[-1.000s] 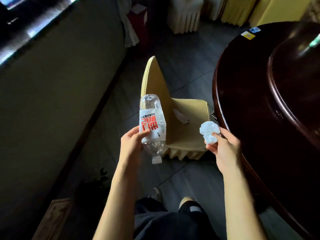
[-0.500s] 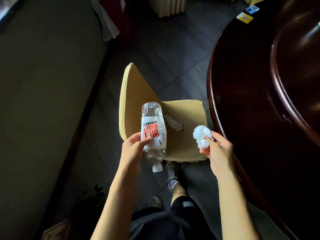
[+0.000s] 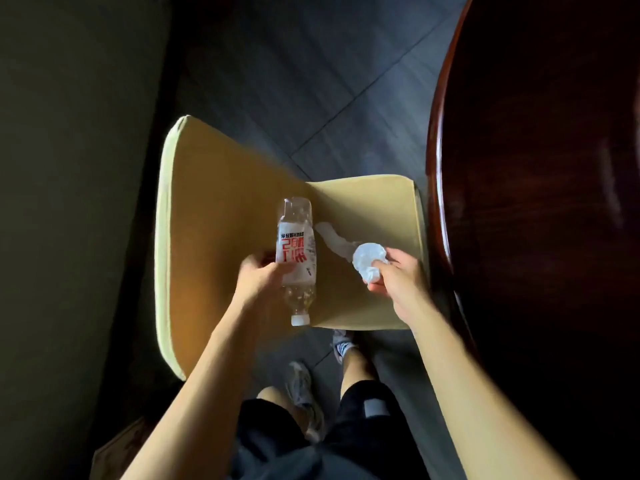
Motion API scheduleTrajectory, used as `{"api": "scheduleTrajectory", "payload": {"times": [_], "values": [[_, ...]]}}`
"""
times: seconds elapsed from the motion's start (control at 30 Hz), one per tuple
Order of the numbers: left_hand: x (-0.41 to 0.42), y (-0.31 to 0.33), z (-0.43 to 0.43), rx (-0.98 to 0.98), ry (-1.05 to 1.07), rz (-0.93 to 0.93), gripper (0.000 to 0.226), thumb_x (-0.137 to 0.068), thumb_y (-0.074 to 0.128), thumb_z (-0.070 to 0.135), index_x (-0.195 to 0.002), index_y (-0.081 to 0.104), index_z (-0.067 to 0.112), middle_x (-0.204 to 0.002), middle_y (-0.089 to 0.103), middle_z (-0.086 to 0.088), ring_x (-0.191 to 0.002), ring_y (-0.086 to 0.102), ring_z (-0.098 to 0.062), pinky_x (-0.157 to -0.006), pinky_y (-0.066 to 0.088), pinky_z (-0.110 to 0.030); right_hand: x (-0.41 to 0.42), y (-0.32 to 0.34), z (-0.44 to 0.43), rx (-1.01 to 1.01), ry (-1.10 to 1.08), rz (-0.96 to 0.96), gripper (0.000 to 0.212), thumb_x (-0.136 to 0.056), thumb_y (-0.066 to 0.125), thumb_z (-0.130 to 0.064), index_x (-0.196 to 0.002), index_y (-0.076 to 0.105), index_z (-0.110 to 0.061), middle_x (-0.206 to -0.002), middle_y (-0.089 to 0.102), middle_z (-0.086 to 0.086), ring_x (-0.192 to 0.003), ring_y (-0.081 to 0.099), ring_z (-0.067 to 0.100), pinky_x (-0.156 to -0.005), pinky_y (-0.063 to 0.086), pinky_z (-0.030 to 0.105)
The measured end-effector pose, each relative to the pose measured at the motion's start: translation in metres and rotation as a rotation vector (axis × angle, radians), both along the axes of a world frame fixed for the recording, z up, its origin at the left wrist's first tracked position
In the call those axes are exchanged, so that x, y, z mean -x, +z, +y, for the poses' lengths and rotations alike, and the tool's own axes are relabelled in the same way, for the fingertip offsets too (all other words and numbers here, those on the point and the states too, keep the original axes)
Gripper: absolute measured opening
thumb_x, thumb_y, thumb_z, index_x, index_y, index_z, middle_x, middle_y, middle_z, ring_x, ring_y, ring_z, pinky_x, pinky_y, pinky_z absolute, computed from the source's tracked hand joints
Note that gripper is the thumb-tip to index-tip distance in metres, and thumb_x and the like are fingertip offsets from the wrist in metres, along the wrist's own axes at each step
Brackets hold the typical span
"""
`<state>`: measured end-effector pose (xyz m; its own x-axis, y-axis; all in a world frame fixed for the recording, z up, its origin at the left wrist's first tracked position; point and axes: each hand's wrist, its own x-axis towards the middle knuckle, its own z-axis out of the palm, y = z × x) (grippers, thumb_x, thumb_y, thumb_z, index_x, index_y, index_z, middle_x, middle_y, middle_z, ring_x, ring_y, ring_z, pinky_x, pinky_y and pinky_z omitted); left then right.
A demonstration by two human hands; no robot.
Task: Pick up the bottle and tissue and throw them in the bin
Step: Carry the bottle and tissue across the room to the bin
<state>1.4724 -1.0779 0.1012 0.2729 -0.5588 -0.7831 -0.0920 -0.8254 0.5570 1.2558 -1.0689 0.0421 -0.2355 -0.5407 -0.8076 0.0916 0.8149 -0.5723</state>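
Note:
My left hand [image 3: 260, 280] grips a clear plastic bottle [image 3: 296, 258] with a white label and red print, held cap-down over a yellow chair. My right hand [image 3: 398, 282] pinches a crumpled white tissue [image 3: 367, 259] to the right of the bottle, above the chair seat. No bin shows in this view.
The yellow chair [image 3: 214, 216] stands directly below my hands, with a white scrap [image 3: 332, 239] lying on its seat. A dark round wooden table [image 3: 519, 168] fills the right side. A wall [image 3: 69, 202] runs along the left. My legs and shoes stand on dark floor tiles [image 3: 311, 81].
The view has tilted down and come closer over the chair. Both hands keep their hold on the bottle and the tissue and now hang above the seat.

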Motion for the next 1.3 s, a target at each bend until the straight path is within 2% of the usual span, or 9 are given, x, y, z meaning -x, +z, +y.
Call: {"api": "scheduleTrajectory", "payload": {"times": [0.13, 0.23, 0.37, 0.57, 0.7, 0.87, 1.07, 1.2, 1.3], "values": [[-0.002, -0.026, -0.008, -0.061, -0.076, 0.028, 0.012, -0.093, 0.068, 0.011, -0.096, 0.067, 0.022, -0.085, 0.072, 0.004, -0.065, 0.070, -0.005, -0.048, 0.051, -0.016, -0.015, -0.035, -0.011, -0.064, 0.060, 0.001, 0.036, -0.092, 0.064, 0.000, -0.115, 0.063, -0.027, -0.108, 0.070, 0.009, -0.085, 0.073, 0.028, -0.054, 0.059, 0.031], [-0.004, -0.045, -0.005, -0.090, -0.075, 0.043, 0.013, -0.093, 0.069, 0.010, -0.102, 0.068, 0.020, -0.091, 0.075, 0.000, -0.079, 0.073, -0.012, -0.059, 0.056, -0.024, -0.026, -0.059, -0.012, -0.059, 0.219, 0.048, 0.048, -0.086, 0.066, -0.008, -0.129, 0.062, -0.031, -0.127, 0.065, 0.004, -0.109, 0.067, 0.031, -0.089, 0.060, 0.050], [-0.010, -0.108, -0.022, -0.136, -0.048, 0.006, 0.017, -0.093, 0.069, 0.010, -0.090, 0.066, 0.026, -0.092, 0.073, 0.001, -0.088, 0.072, -0.020, -0.074, 0.058, -0.034, -0.039, -0.119, -0.034, -0.090, 0.443, 0.112, 0.063, -0.091, 0.065, -0.011, -0.150, 0.046, -0.024, -0.146, 0.055, 0.004, -0.131, 0.055, 0.029, -0.108, 0.048, 0.040], [-0.011, -0.166, -0.036, -0.168, -0.072, -0.055, 0.029, -0.092, 0.071, 0.013, -0.120, 0.065, 0.014, -0.110, 0.071, -0.004, -0.094, 0.069, -0.021, -0.075, 0.058, -0.035, -0.041, -0.185, -0.057, -0.005, 0.593, 0.103, 0.056, -0.091, 0.066, -0.007, -0.145, 0.052, -0.015, -0.135, 0.064, 0.010, -0.124, 0.061, 0.025, -0.093, 0.047, 0.027], [-0.012, -0.182, -0.036, -0.166, -0.112, -0.088, 0.035, -0.091, 0.072, 0.013, -0.125, 0.065, 0.012, -0.107, 0.070, 0.000, -0.089, 0.068, -0.015, -0.070, 0.057, -0.030, -0.032, -0.205, -0.063, -0.008, 0.740, 0.075, 0.024, -0.088, 0.063, -0.003, -0.084, 0.069, -0.026, -0.078, 0.070, -0.005, -0.077, 0.067, 0.015, -0.068, 0.052, 0.029], [-0.013, -0.171, -0.038, -0.164, -0.108, -0.070, 0.034, -0.092, 0.071, 0.010, -0.125, 0.065, 0.011, -0.115, 0.071, -0.004, -0.097, 0.068, -0.020, -0.071, 0.056, -0.029, -0.014, -0.190, -0.067, 0.000, 0.728, 0.159, 0.020, -0.081, 0.066, -0.013, -0.063, 0.064, -0.022, -0.063, 0.065, -0.007, -0.061, 0.059, 0.005, -0.057, 0.046, 0.024], [-0.006, -0.119, -0.047, -0.103, -0.156, -0.052, 0.032, -0.092, 0.070, 0.009, -0.123, 0.065, 0.011, -0.114, 0.071, -0.004, -0.100, 0.069, -0.020, -0.080, 0.057, -0.033, 0.019, -0.133, -0.065, 0.000, 0.662, 0.227, 0.009, -0.076, 0.058, -0.028, -0.072, 0.066, -0.031, -0.083, 0.074, 0.007, -0.082, 0.071, 0.033, -0.074, 0.060, 0.042], [0.001, -0.069, -0.046, -0.043, -0.170, -0.012, 0.028, -0.092, 0.068, 0.006, -0.120, 0.063, 0.010, -0.106, 0.070, -0.003, -0.096, 0.068, -0.021, -0.079, 0.057, -0.031, 0.033, -0.059, -0.069, 0.039, 0.726, 0.273, 0.024, -0.086, 0.055, -0.009, -0.068, 0.059, -0.023, -0.064, 0.063, -0.004, -0.063, 0.063, 0.018, -0.050, 0.047, 0.023], [0.004, -0.033, -0.038, 0.021, -0.151, 0.013, 0.022, -0.090, 0.071, 0.006, -0.109, 0.063, 0.014, -0.095, 0.070, 0.002, -0.087, 0.068, -0.016, -0.073, 0.056, -0.028, 0.045, -0.010, -0.064, 0.068, 0.749, 0.171, 0.018, -0.091, 0.058, -0.005, -0.083, 0.067, -0.019, -0.074, 0.064, 0.001, -0.068, 0.063, 0.016, -0.060, 0.050, 0.026]]}}
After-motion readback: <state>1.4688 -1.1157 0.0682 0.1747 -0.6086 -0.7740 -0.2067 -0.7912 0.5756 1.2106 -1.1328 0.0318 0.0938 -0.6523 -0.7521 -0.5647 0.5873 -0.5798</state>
